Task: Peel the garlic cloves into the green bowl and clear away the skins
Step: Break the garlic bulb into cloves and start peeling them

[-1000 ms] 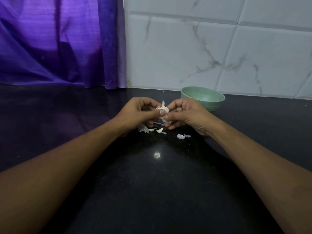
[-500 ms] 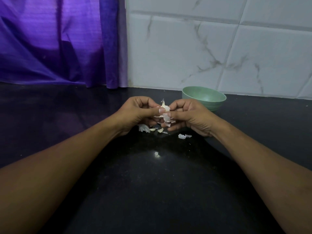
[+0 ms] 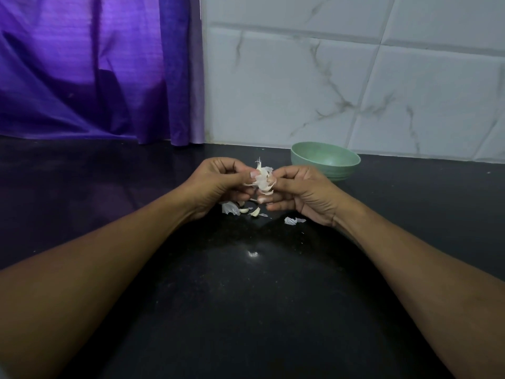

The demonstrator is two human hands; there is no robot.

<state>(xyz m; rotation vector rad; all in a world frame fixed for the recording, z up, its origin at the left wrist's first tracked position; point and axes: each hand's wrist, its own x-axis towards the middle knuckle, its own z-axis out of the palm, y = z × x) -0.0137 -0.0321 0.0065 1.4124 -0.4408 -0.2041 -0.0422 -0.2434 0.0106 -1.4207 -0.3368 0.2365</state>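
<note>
Two bare forearms are reaching forward over a black speckled countertop [image 3: 246,310], and the hands are meeting at its middle. The left hand [image 3: 218,181] and the right hand [image 3: 303,192] are both curling their fingers around a garlic piece [image 3: 263,179], pinching it between thumbs and fingertips just above the counter. Papery white skin is flaring out from the garlic, with a thin wisp sticking up at its top. Directly beneath the hands, loose skins [image 3: 230,208] and a small pale clove fragment [image 3: 255,212] are lying on the counter, and another scrap of skin [image 3: 293,221] is sitting just beside the right wrist. The green bowl [image 3: 325,160] is standing upright behind the right hand, near the wall; what it holds cannot be told from this angle. A white marble-patterned tile wall [image 3: 355,77] is rising behind the counter, and a purple curtain [image 3: 95,69] is hanging at the left.
</note>
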